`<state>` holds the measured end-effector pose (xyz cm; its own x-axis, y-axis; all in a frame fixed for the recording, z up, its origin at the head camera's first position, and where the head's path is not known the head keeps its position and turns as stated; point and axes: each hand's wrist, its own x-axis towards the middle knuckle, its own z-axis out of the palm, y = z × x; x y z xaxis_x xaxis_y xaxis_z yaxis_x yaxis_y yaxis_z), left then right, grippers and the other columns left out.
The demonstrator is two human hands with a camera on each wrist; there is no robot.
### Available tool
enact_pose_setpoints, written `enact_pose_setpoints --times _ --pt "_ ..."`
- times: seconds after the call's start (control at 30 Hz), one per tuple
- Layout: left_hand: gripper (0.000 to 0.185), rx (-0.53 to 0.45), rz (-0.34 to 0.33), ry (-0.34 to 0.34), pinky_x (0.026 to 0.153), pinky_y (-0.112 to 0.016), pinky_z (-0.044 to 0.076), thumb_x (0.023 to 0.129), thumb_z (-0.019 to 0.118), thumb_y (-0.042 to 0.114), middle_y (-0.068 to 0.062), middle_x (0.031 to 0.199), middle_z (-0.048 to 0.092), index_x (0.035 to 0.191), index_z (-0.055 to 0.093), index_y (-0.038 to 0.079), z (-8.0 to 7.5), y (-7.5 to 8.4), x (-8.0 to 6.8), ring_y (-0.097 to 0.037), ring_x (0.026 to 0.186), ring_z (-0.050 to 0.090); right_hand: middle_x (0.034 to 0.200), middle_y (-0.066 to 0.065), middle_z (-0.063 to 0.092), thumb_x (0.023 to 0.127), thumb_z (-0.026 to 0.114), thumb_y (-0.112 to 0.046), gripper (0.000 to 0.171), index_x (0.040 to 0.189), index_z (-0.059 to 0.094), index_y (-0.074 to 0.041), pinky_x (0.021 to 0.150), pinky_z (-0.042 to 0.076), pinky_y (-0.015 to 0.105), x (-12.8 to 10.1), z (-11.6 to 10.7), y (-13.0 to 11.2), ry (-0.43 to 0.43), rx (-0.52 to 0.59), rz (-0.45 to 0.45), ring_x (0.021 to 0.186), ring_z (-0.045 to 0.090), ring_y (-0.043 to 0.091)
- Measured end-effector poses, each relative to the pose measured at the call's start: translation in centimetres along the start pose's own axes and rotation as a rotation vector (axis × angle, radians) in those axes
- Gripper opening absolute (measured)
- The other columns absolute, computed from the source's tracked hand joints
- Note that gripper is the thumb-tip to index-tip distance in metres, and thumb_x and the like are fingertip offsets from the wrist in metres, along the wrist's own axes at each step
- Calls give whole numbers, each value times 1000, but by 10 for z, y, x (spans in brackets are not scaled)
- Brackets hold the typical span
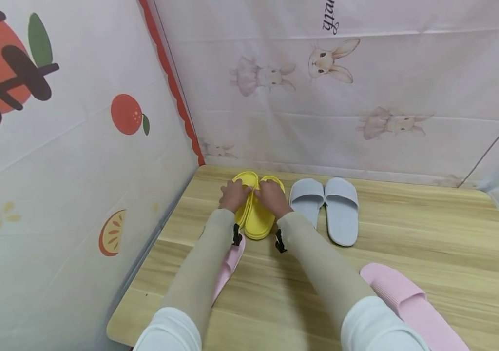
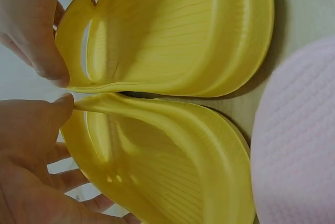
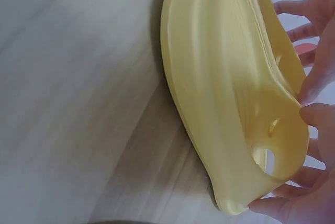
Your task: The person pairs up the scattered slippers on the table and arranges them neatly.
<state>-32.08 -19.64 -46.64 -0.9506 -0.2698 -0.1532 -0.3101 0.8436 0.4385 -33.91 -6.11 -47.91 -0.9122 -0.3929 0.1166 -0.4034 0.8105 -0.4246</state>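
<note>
Two yellow slippers lie side by side, touching, near the table's far left corner. My left hand (image 1: 234,194) pinches the strap of the left yellow slipper (image 1: 245,212), thumb on the strap's edge (image 2: 63,102). My right hand (image 1: 272,197) grips the strap of the right yellow slipper (image 1: 261,222), fingers (image 3: 314,115) curled round its rim. In the left wrist view the left slipper (image 2: 172,166) is below and the right one (image 2: 178,30) above, straps meeting between both hands. The right wrist view shows the right slipper (image 3: 225,88) tilted on its edge.
A grey pair of slippers (image 1: 325,207) stands just right of the yellow pair. One pink slipper (image 1: 231,261) lies under my left forearm, another (image 1: 407,300) at the near right. Printed cloth walls (image 1: 100,161) close the wooden table (image 1: 442,234) at left and back.
</note>
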Motion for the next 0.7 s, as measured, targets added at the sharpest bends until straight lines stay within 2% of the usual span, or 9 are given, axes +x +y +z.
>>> enact_pose_setpoints --times 0.2,0.4,0.57,0.7 --pt "59 0 -3 -10 100 -66 43 105 47 47 -19 153 37 155 39 15 1 2 0 -44 137 36 121 18 68 104 55 -28 38 125 66 2 101 49 45 4 0 3 5 -1 14 115 63 33" --pt "60 -3 25 0 99 -64 45 105 47 47 -20 152 37 155 39 14 -1 4 -1 -44 135 37 123 19 67 104 55 -30 37 122 66 0 97 50 46 5 -4 4 5 -3 24 115 62 33" --pt "61 51 47 -9 99 -62 46 105 45 49 -22 152 38 155 39 13 -3 3 0 -45 133 40 131 15 65 105 51 -38 41 129 64 -7 96 52 48 6 -10 3 -62 -82 56 118 62 31" --pt "63 107 67 -31 101 -62 44 106 41 51 -24 152 39 155 39 11 -6 0 2 -47 133 41 140 14 59 105 49 -41 47 140 58 -11 104 48 51 9 -13 3 -106 -137 47 127 57 33"
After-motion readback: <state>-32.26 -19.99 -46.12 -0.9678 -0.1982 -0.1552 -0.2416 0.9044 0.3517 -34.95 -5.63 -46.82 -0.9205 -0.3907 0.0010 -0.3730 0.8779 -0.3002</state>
